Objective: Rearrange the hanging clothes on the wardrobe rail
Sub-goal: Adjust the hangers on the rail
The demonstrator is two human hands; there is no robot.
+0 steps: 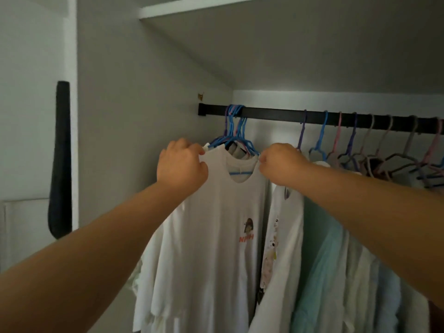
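Both arms reach up into the wardrobe. The left hand [181, 162] pinches the left shoulder of a white T-shirt [211, 236] where the fabric meets the end of its blue hanger [236, 143], fingers curled tight on the cloth. The right hand [280, 163] pinches the right shoulder of the same shirt beside the collar, fingers likewise closed on the fabric. The shirt carries a small cartoon print with orange lettering on its chest and hangs at the front of a tight cluster of blue and purple hangers bunched near the left end of the black rail [276, 115].

A stretch of bare rail separates this cluster from the next hangers. To the right hang a white shirt with a printed front [281, 248], then a pale mint garment [322, 260], then more light-coloured clothes. Further right a row of purple, blue, pink and grey hangers [374, 150] sits spaced along the rail; whether all of them hold clothes is hard to tell in the dim light.

A white shelf [192, 8] runs above the rail. On the wall outside the wardrobe, to the left, hangs a long dark object [61, 159].
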